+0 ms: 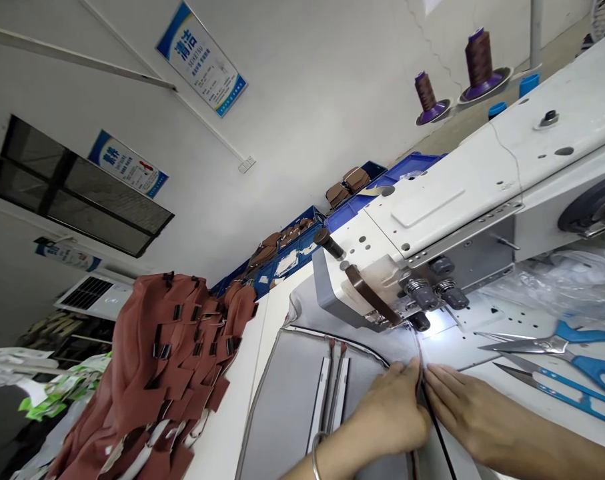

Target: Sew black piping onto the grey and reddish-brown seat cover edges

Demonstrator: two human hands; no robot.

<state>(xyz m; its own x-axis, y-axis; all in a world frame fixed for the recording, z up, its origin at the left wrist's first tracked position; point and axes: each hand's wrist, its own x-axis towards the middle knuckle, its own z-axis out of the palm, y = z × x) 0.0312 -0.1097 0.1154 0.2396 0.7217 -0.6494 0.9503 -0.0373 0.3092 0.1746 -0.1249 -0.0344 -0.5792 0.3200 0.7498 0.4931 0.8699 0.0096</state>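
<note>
Fabric panel, flat, grey: partly under white metal sewing machine
Left hand: fingers bent on panel edge, grip unclear
Right hand: fingers together, flattened alongside, grip unclear

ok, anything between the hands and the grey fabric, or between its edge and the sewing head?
Nothing visible. The left hand rests on the grey fabric, the right hand is at its edge, and that edge runs unobstructed to the sewing head. Blue-handled scissors lie off right. Needle can't be made out.
</note>
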